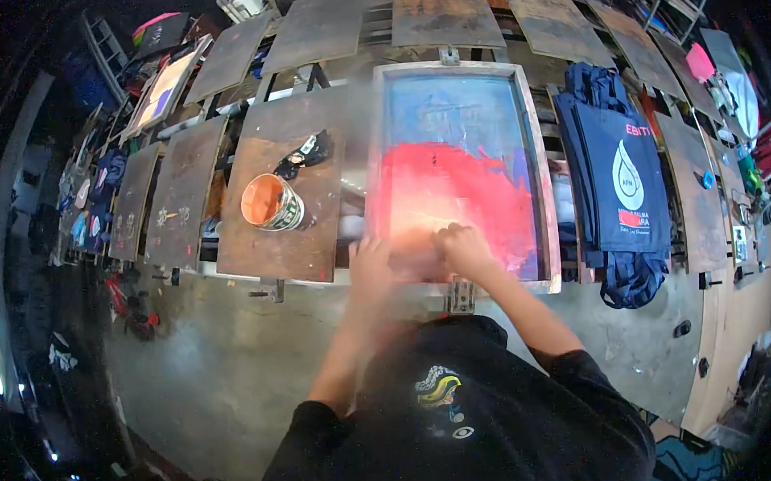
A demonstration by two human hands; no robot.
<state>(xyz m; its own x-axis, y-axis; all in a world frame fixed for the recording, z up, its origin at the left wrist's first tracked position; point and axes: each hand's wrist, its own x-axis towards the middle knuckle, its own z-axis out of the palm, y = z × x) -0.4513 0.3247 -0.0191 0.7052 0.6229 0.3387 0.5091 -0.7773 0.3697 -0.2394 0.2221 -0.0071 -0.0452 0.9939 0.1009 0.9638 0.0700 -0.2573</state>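
A wood-framed printing screen [538, 185] lies in front of me, its blue mesh [456, 101] spread with red ink [490, 197] over the middle and near part. My right hand [465, 249] is closed over the near part of the mesh; whatever its fingers grip is hidden and blurred. At the screen's near left corner is my left hand [371, 261], its fingers stretched forward and a little apart. A smeared patch in the picture blurs the area around this hand and the frame's left edge.
On the brown board [314, 236] to the left stand an open tub [271, 202] of orange-red ink and a crumpled black wrapper [303, 155]. To the right, printed navy tote bags [618, 171] lie stacked on another board. More boards [446, 13] ring the far side.
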